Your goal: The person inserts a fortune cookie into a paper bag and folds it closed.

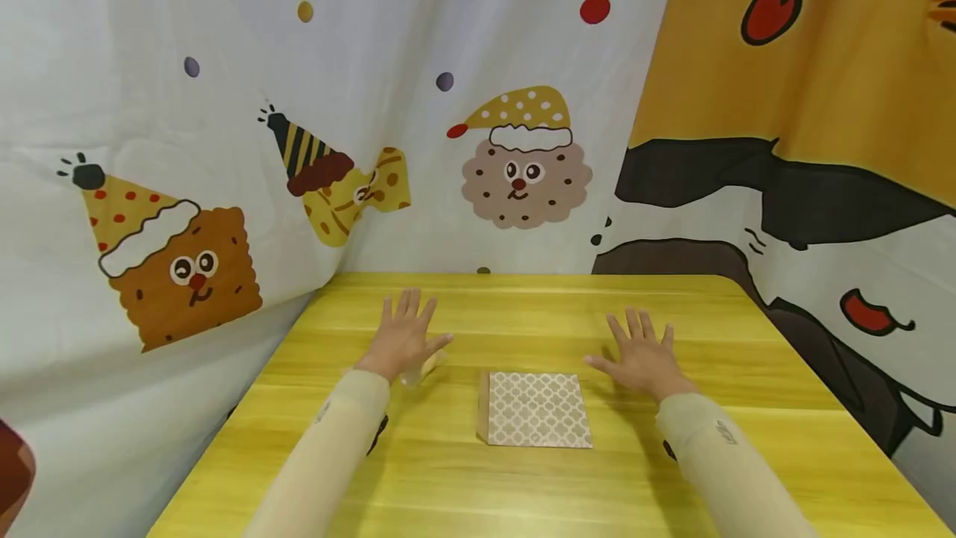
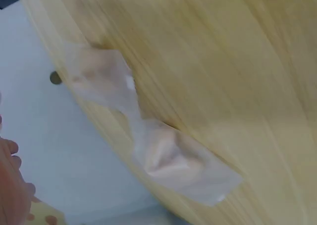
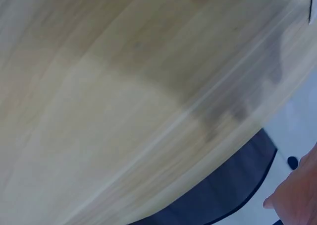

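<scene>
Both hands are held over the yellow wood-grain table with fingers spread and nothing in them. My left hand (image 1: 403,339) is at the left, above a translucent plastic packet (image 1: 423,367) that it partly covers in the head view. The left wrist view shows two joined translucent pouches (image 2: 171,158) with beige contents, lying near the table edge. My right hand (image 1: 642,359) is at the right, its shadow falling on the bare wood. Between the hands lies a flat, square box (image 1: 538,409) with a grey and white lattice pattern and a plain brown left side.
The wood-grain table (image 1: 523,488) has a rounded far corner at the right. Behind it and along the sides hangs a white curtain (image 1: 411,40) printed with cartoon biscuits and party hats. A large orange cartoon figure (image 1: 844,81) fills the curtain's right part.
</scene>
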Tool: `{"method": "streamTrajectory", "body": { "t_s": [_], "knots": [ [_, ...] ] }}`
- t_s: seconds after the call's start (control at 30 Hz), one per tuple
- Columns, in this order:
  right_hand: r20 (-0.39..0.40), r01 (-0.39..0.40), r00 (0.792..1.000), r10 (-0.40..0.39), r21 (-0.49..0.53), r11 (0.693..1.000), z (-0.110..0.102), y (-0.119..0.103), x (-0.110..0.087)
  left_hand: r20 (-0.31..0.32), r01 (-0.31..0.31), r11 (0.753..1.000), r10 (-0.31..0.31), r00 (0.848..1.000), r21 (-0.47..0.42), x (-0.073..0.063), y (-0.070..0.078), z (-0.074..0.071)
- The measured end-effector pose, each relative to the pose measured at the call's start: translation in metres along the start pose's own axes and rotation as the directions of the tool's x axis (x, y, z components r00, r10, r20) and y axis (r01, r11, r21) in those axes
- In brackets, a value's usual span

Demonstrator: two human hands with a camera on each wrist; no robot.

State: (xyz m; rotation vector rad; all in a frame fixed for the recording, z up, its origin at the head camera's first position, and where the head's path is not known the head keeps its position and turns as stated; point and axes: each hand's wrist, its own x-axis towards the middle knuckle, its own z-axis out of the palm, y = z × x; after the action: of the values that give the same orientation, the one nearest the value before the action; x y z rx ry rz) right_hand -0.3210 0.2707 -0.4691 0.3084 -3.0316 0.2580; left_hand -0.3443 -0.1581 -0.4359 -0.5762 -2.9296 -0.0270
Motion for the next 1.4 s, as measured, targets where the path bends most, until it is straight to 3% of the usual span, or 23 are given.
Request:
{"method": "streamTrajectory", "body": {
  "t_s": [0.2,0.33,0.5,0.63,0.83,1.03,1.17,1.4],
  "knots": [
    [-0.032,0.089,0.996,-0.088,0.034,0.995,-0.004,-0.032,0.007,-0.01,-0.057,0.998,0.057,0.998,0.021,0.001,0.015,-0.006],
    [-0.032,0.15,0.988,-0.148,0.067,0.986,-0.003,-0.054,0.005,0.029,-0.101,0.995,0.101,0.994,-0.02,0.001,0.029,-0.007],
    [0.021,0.256,0.965,-0.26,0.128,0.958,0.013,-0.08,-0.002,0.113,-0.15,0.986,0.158,0.981,-0.077,-0.005,0.045,0.003],
    [0.083,0.317,0.94,-0.331,0.151,0.936,0.024,-0.097,-0.009,0.126,-0.175,0.977,0.189,0.974,-0.118,-0.011,0.052,0.015],
    [0.164,0.31,0.931,-0.327,0.117,0.943,0.034,-0.11,-0.015,0.153,-0.199,0.968,0.222,0.963,-0.151,-0.021,0.059,0.025],
    [0.214,0.296,0.92,-0.329,0.17,0.94,0.041,-0.114,-0.019,0.17,-0.251,0.95,0.283,0.944,-0.186,-0.031,0.066,0.037],
    [0.251,0.27,0.916,-0.312,0.187,0.944,0.041,-0.113,-0.018,0.186,-0.249,0.949,0.285,0.94,-0.195,-0.035,0.067,0.042],
    [0.286,0.237,0.916,-0.28,0.176,0.955,0.041,-0.113,-0.016,0.277,-0.212,0.954,0.267,0.923,-0.212,-0.042,0.066,0.045]
  ]
}}
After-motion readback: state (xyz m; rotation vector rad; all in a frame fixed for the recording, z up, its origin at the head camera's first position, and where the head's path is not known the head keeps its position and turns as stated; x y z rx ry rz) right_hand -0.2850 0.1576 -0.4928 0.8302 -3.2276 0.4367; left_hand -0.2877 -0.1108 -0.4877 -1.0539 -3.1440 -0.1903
